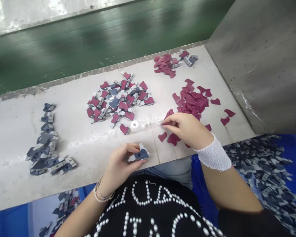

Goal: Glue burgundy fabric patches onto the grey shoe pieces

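Observation:
Near the table's front edge, my left hand [123,161] is closed on a blue-and-grey part [141,153], held between thumb and fingers. To the right, my right hand [185,126] pinches a small maroon piece [164,123] at its fingertips. Beyond and around that hand lies a pile of flat maroon pieces [192,101]. Between the hands and slightly farther off stands a small round white container [135,125]. Left of it is a heap of grey parts with maroon or blue faces [122,98].
Blue-and-grey parts [46,144] form a column at the left. More maroon pieces [164,64] lie at the back. A metal panel [263,65] borders the right side; a green belt [101,42] runs behind the table [88,164]. A blue bin [293,151] holds parts below right.

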